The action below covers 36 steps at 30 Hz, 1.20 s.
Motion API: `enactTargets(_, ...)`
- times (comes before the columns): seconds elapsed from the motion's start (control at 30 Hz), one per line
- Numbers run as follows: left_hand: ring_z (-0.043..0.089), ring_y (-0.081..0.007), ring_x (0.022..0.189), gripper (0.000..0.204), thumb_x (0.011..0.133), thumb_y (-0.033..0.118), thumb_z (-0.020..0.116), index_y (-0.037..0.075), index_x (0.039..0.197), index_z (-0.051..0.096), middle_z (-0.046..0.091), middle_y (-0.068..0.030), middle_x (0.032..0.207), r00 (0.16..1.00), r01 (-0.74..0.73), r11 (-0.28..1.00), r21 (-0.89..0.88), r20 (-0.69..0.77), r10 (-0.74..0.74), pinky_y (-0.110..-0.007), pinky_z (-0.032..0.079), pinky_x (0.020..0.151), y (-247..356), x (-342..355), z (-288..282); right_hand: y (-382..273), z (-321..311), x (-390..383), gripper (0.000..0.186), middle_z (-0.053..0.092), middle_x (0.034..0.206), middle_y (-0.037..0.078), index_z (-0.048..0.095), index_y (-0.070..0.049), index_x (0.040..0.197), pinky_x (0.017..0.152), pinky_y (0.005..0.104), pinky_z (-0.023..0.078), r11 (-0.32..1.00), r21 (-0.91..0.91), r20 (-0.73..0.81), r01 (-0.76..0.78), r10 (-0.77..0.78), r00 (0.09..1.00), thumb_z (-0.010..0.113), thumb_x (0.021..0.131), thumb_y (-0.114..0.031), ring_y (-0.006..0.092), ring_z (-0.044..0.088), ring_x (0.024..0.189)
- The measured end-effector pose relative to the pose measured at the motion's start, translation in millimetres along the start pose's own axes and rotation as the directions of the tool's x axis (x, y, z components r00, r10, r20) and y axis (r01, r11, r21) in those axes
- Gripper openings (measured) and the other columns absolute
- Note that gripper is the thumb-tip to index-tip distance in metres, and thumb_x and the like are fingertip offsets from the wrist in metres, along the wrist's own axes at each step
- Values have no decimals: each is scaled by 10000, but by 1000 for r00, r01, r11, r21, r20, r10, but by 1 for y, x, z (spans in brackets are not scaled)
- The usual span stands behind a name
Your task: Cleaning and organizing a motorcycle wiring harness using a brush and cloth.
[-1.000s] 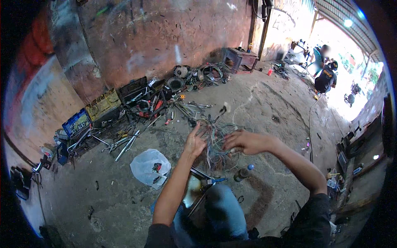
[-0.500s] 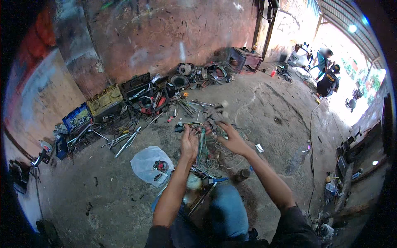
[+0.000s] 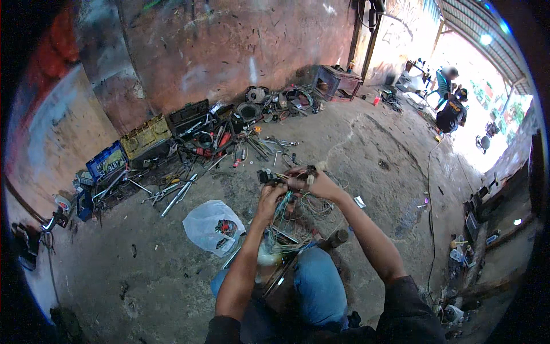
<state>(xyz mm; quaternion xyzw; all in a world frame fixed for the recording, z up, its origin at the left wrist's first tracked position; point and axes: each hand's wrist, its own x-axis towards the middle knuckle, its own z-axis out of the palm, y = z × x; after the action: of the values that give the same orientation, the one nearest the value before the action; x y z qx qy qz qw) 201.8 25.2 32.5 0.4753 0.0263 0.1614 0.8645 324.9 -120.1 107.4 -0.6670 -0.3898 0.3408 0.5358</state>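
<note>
A wiring harness (image 3: 282, 179) with black connectors at its ends stretches between my hands, above the floor in front of my knees. My left hand (image 3: 270, 199) closes round its left part, just below a dark connector (image 3: 264, 175). At the other end my right hand (image 3: 322, 184) grips the wires beside another dark connector (image 3: 311, 171). Loose green and pale wires (image 3: 312, 207) hang and spread below, between my forearms. Some fingertips are hidden behind the bundle and slightly blurred.
A white plastic bag (image 3: 200, 226) with small parts lies left of my left forearm. Wrenches (image 3: 180, 195) and open toolboxes (image 3: 146, 137) line the wall. A dark cylinder (image 3: 339, 237) stands near my right knee. Two people (image 3: 451, 114) are at the far right.
The bundle has come up in my hands, its black connectors now showing at both ends. My left hand has shifted slightly right and turned; my right hand has moved slightly right.
</note>
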Motion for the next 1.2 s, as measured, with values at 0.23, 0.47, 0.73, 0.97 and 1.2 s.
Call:
enactTargets(0.23,653,-191,786,396,891,40,530,6,1285,526,627,-92,1043,995,70,957,280,52,-88,-315,572,607,0,-3,-9,53,5,7,447,649,1134,137,653,-32,1175,967,378,468,682,-709,-148,181,-394,907,769,858,-326,285,613,1068)
enactTargets(0.47,598,-177,1026,474,868,-23,597,32,1332,517,525,-89,1305,987,-77,839,539,-77,140,-336,521,849,-39,1,-11,75,45,-9,310,659,852,210,658,-20,1088,783,480,552,359,-932,-285,-46,-651,703,673,879,-248,389,657,796)
enactTargets(0.73,629,-280,1078,484,816,33,721,31,1276,572,622,-163,1212,897,-179,365,914,-1,442,-363,488,948,-48,-9,2,0,43,-23,477,718,930,226,723,29,900,766,509,560,444,-721,-568,-532,61,821,708,813,-439,420,699,860)
enactTargets(0.97,662,-251,926,390,865,93,713,47,1241,618,676,-118,1095,883,-290,652,701,-67,465,-321,529,789,-32,-3,9,19,38,-31,357,693,812,235,711,13,1012,733,465,548,607,-736,-580,-300,-338,741,708,800,-274,409,689,796)
enactTargets(1.2,608,-96,714,317,1011,334,596,101,1220,645,652,-59,1028,956,278,952,126,-134,-261,-237,456,493,-13,-14,11,34,19,-29,408,532,715,3,626,-31,904,609,276,430,937,307,-440,169,-17,898,540,1043,-405,108,525,680)
